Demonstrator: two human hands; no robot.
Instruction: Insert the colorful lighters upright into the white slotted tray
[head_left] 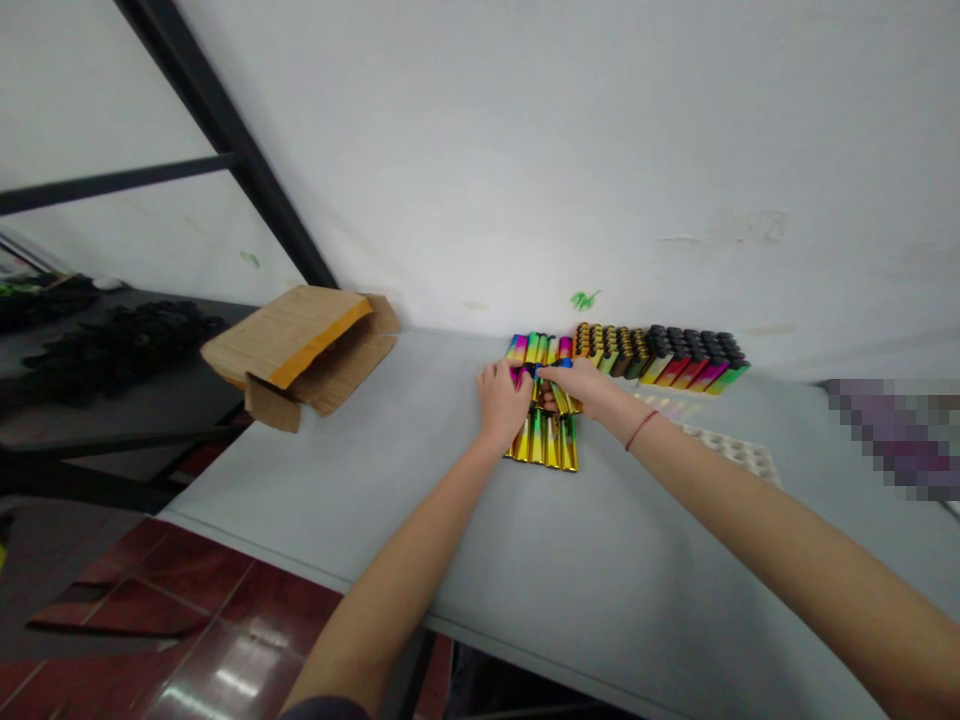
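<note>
Shiny metallic tubes [551, 450], coloured in gold, green and pink blends, lie side by side in rows on the grey table. My left hand [502, 405] is over the left part of these rows, its fingers bent around a small piece by a dark end; what exactly they grip is partly hidden. My right hand [585, 385] is closed around a gold tube [564, 400], or a few of them, held just above the row. The two hands nearly meet at the fingertips.
Upright tubes with open gold tops [611, 345] and black-topped ones [694, 360] stand against the wall. A white tray with round holes [739, 452] lies beyond my right forearm. At left, an open cardboard box [300, 340] rests on its side near a black metal frame [247, 160].
</note>
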